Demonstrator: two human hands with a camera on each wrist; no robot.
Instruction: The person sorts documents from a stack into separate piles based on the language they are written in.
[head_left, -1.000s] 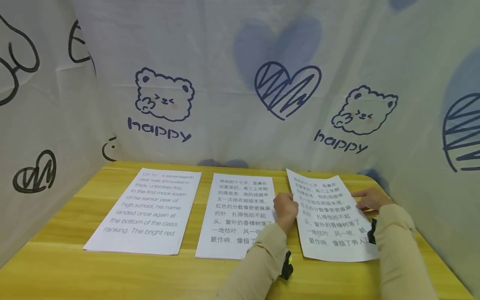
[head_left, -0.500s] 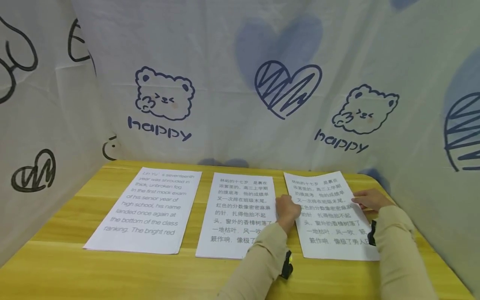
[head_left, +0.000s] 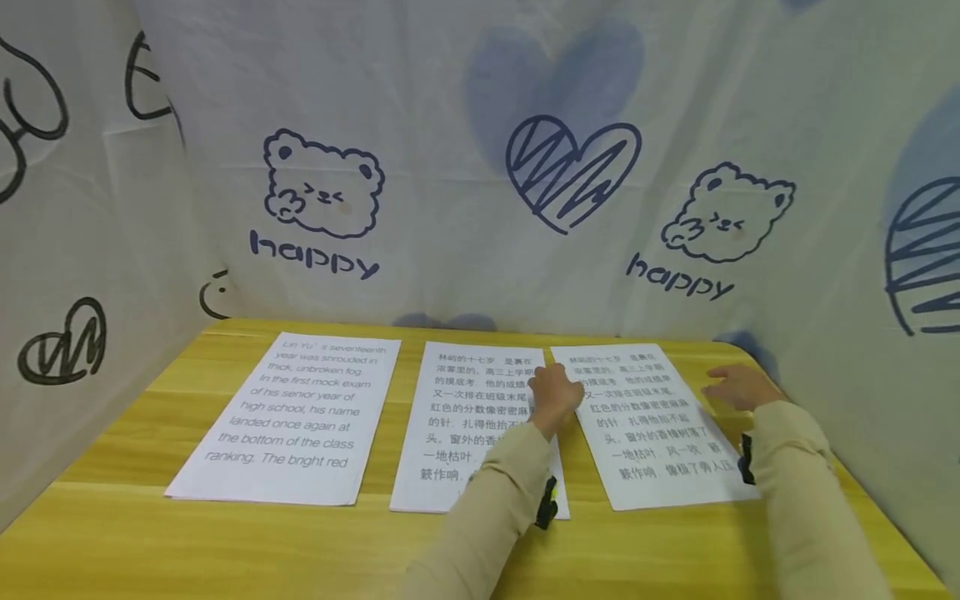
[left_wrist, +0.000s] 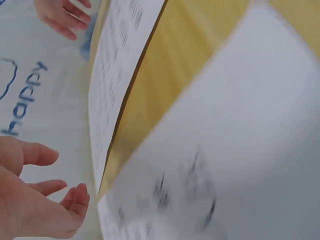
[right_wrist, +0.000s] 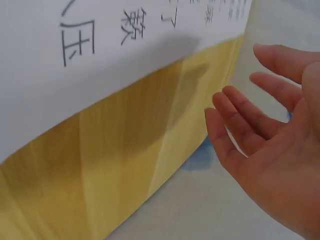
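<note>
The right-hand sheet of paper [head_left: 651,450], printed with Chinese text, lies on the yellow wood table with its top skewed to the left. My left hand [head_left: 555,396] hovers between this sheet and the middle sheet [head_left: 468,408], overlapping edges of both. In the left wrist view its thumb and fingers [left_wrist: 77,202] stand apart, loosely bent, with nothing between them. Beyond the right sheet's right edge is my right hand [head_left: 742,387]. The right wrist view shows its fingers spread and relaxed [right_wrist: 250,125], apart from the paper [right_wrist: 110,65].
A sheet with English text [head_left: 300,417] lies at the left of the table [head_left: 225,550]. White cloth [head_left: 450,225] printed with bears and hearts hangs behind the table and along both sides. Dark straps with small devices [head_left: 547,504] sit at the wrists.
The right-hand sheet, earlier gripped at both side edges with its top raised, has come down flat and its top has shifted left. Both hands have let go; the left has moved left and up.
</note>
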